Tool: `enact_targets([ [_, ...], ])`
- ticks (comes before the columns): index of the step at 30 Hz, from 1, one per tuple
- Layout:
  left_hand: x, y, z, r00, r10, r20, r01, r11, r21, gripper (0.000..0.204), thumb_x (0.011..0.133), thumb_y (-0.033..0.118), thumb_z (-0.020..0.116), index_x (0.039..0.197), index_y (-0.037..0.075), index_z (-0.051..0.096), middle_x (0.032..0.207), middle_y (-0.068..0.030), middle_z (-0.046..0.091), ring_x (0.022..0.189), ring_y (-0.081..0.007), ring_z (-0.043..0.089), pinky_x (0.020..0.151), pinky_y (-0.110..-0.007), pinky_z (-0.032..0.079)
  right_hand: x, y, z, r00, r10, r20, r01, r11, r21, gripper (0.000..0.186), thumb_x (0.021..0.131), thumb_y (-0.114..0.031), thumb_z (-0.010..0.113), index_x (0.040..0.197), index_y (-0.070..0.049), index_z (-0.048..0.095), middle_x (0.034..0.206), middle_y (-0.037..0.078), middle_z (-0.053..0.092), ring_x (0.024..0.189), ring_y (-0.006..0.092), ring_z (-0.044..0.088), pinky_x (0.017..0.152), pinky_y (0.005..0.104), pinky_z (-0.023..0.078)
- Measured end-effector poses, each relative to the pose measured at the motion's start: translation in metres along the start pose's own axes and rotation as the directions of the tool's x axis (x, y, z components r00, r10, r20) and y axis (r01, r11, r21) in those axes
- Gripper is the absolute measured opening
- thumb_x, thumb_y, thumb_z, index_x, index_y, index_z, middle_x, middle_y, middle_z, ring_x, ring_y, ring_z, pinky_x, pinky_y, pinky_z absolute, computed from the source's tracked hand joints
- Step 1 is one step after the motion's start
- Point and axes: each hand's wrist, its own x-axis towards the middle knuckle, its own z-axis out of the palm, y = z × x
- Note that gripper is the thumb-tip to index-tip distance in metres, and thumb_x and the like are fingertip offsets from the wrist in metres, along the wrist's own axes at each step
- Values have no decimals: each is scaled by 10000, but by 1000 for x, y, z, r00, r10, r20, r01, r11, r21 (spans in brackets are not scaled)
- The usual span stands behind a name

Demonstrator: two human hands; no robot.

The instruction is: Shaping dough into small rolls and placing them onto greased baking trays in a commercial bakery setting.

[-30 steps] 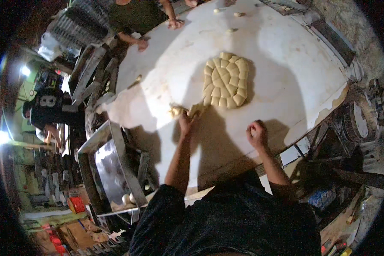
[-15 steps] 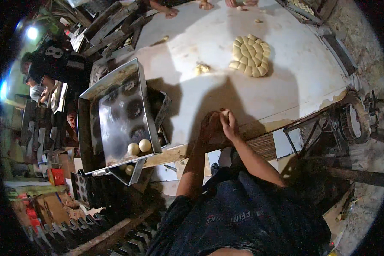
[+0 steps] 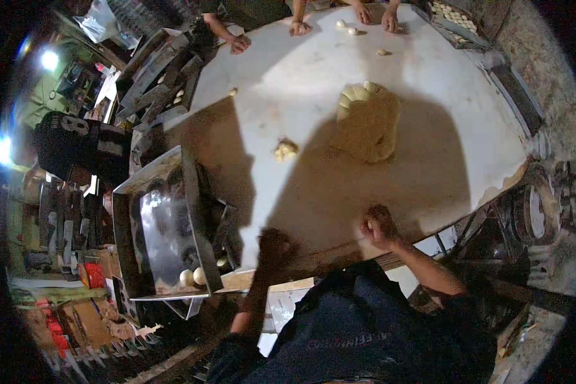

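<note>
My left hand [image 3: 276, 244] rests low over the near edge of the white table [image 3: 301, 83], curled and deep in shadow. To the right, my right hand [image 3: 378, 228] is bent over the tabletop with its fingers closed; whatever they may cup is hidden. Beyond the hands lies a scored slab of dough pieces [image 3: 367, 125], mostly shaded. A small heap of dough scraps [image 3: 286, 150] sits left of it. At the left, a metal baking tray [image 3: 201, 224] with round hollows is tilted, and two dough balls [image 3: 186, 277] rest at its near end.
Across the table are co-workers' hands [image 3: 299, 28], with dough balls [image 3: 341, 24] beside them. Stacked metal trays [image 3: 153, 86] stand at the far left, and a tray of dough balls [image 3: 453, 16] at the far right. A person in dark clothing [image 3: 77, 144] is at the left.
My hands, close together before, are now apart on the table, the left one moved left and the right one right. The view has shifted, and my shadow covers the dough slab.
</note>
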Motion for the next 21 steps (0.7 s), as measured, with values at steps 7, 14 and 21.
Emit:
enact_targets([
  [7,110,117,-79,987,-150,59,158,819,-551,529,783,465,632,1107,52,571,1093,-177,551,1108,-377,474,1019,-521,308,80,-3,33,919,-29,393,242,830,-503,298,890,-191,472,1011,60,578,1100,311,471,1079,439,439,1039,551,261],
  [14,48,112,-91,802,158,576,-88,985,-148,334,808,154,542,1118,32,566,1165,-237,520,1131,-397,458,1013,-560,316,31,45,-10,755,-370,541,525,836,-162,331,869,-149,518,1104,85,514,1123,334,462,1070,463,461,1011,538,327],
  [21,148,56,-62,883,-238,-404,-25,836,-548,324,690,169,655,996,70,612,1067,-169,598,994,-359,553,957,-445,402,79,20,68,796,-604,-22,475,648,-595,311,808,-123,611,1054,59,556,970,271,550,913,389,539,861,514,443],
])
